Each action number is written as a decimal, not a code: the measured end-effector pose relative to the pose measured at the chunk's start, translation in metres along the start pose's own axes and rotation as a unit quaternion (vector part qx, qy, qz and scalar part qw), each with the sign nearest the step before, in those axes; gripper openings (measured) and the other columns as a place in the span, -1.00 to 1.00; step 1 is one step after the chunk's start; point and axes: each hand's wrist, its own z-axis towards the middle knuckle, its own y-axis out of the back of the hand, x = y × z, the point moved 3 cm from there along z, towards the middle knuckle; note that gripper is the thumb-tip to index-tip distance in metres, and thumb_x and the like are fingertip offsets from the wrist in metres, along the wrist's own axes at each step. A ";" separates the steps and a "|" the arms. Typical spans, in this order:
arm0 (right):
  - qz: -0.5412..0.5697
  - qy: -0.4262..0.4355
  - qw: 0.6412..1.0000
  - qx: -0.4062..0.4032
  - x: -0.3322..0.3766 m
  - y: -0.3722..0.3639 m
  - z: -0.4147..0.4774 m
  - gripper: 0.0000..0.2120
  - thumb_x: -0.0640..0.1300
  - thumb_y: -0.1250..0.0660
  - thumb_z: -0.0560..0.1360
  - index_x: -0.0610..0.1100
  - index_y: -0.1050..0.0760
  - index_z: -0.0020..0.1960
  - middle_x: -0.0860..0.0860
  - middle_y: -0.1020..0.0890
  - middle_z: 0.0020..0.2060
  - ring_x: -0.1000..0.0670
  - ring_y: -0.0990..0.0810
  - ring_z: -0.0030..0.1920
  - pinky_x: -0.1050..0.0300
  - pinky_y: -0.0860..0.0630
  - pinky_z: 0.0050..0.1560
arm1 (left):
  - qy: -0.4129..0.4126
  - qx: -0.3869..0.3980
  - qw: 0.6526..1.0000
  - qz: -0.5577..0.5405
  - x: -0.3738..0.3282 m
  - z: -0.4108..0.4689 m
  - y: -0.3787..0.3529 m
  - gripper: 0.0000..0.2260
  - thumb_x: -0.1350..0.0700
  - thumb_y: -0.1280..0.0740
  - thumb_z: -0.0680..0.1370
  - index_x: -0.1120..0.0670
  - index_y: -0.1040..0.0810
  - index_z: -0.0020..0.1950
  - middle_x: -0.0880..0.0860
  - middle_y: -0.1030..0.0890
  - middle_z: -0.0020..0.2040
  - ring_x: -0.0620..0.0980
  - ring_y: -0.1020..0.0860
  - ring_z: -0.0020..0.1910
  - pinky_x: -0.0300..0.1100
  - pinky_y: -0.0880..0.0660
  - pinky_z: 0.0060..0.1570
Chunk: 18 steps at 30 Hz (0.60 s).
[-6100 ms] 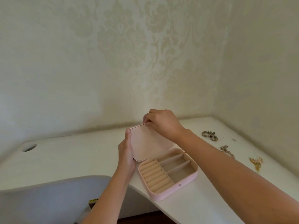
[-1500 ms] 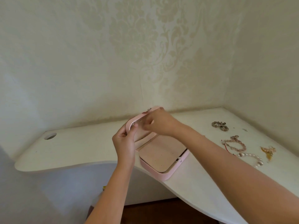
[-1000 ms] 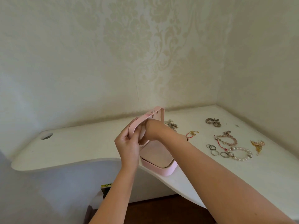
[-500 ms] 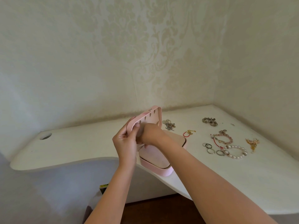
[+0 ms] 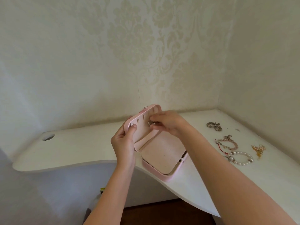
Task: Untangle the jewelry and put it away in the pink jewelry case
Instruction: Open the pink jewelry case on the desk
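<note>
At the curved front edge of the desk (image 5: 81, 148), a little right of its middle: pink jewelry case (image 5: 155, 170), open, base flat on the top, near corner right at the edge. Over the base, a pale flap (image 5: 160, 153) dotted with tiny holes, lying almost flat.

Just above, left hand (image 5: 125, 143) gripping the left edge of the raised lid (image 5: 141, 127), thumb pressed on the inner face, other fingers curled round behind. Lid tilted up and back, slotted inner face toward the camera.

Right hand (image 5: 168, 123) at the middle of that inner face, thumb and fingertips pinching a small silver piece (image 5: 151, 122) against it; kind of jewelry too small to tell.

Farther right on the desk, well apart from the case: pearl bracelet (image 5: 241, 158) nearest; beside it, toward the right edge, a gold tangle (image 5: 259, 150); just behind, a pink bead bracelet (image 5: 227, 143) with a red cord; nearer the back right corner, a grey bead string (image 5: 214, 125).

Near the far left corner, a round hole (image 5: 48, 137) in the desk.

Behind, pale patterned wallpaper (image 5: 138, 46).
</note>
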 end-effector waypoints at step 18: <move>-0.180 -0.020 0.983 0.033 -0.022 0.063 0.003 -0.91 -0.27 -0.39 0.48 -0.25 -0.63 -0.04 -0.13 -0.68 -0.21 0.08 -0.64 -0.34 0.27 -0.61 -0.17 | 0.282 -0.016 0.959 0.016 0.044 0.157 0.045 -0.93 0.28 -0.25 0.54 0.16 -0.49 -0.13 0.11 -0.56 -0.16 0.07 -0.53 -0.15 -0.07 -0.46 -0.18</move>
